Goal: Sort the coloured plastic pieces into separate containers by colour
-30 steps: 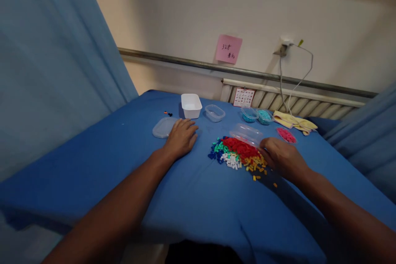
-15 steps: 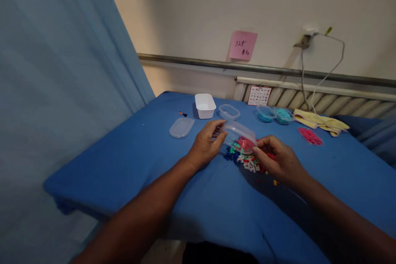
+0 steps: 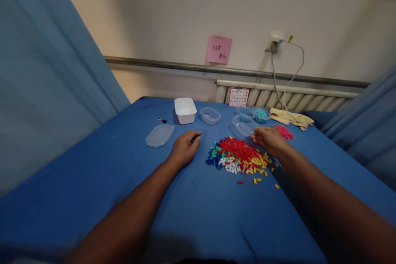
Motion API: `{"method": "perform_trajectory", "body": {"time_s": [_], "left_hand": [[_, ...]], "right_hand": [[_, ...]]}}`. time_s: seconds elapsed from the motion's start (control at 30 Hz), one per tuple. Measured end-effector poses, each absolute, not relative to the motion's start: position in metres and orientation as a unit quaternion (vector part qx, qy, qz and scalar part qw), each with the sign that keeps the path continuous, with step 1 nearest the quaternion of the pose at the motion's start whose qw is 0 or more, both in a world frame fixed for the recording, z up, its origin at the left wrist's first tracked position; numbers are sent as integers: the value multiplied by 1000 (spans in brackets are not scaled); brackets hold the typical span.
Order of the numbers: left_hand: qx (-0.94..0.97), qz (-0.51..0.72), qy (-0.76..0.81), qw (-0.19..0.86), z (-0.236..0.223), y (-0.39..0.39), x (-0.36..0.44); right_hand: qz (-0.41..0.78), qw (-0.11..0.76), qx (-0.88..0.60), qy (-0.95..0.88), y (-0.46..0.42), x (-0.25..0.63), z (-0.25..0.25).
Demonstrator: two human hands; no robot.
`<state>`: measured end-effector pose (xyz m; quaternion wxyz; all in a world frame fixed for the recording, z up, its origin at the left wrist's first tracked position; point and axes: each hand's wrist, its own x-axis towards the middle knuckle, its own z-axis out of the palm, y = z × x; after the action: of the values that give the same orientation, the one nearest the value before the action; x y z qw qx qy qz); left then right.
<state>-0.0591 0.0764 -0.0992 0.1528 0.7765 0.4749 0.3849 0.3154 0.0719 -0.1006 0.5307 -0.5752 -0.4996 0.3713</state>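
Note:
A heap of small plastic toy bricks (image 3: 238,152) in red, yellow, white, green and blue lies on the blue cloth between my hands. My right hand (image 3: 268,140) pinches the near right rim of a clear plastic tub (image 3: 244,126), which is behind the heap. To the left of the heap, my left hand (image 3: 185,147) rests on the cloth with its fingers curled; a dark gap shows beside the thumb, and whatever is inside is hidden. A clear lid (image 3: 160,135) lies just left of that hand.
Behind stand a white tub (image 3: 185,111), a clear tub (image 3: 210,115) and a tub of turquoise pieces (image 3: 261,114). Pink pieces (image 3: 284,132) and a yellow cloth (image 3: 291,117) are at right. Tiny black and orange pieces (image 3: 161,120) lie back left. A radiator (image 3: 262,95) lines the wall.
The clear tub has left my left hand and moved right and back in my right hand, uncovering the brick heap. The camera view has turned to the right.

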Motion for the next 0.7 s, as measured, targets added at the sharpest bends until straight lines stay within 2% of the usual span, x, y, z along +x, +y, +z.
{"method": "perform_trajectory", "body": {"time_s": [0.17,0.3,0.43,0.57,0.7], "left_hand": [[780,366,487,141,-99,79,-64],[809,328,470,130,-101,78,-64],[813,315,475,115,-100,79,-60],[816,308,478,105,-101,84,-58],[820,305,472,104,-103,87,-59]], "right_hand": [[374,524,-593,-483,113,295,-101],[274,489,-668,-489,111,339,-93],[123,413,-782,-450,88,418,-89],[100,306,-848,-421,76,465,-104],[86,269,-851,-443,85,471,-119]]}}
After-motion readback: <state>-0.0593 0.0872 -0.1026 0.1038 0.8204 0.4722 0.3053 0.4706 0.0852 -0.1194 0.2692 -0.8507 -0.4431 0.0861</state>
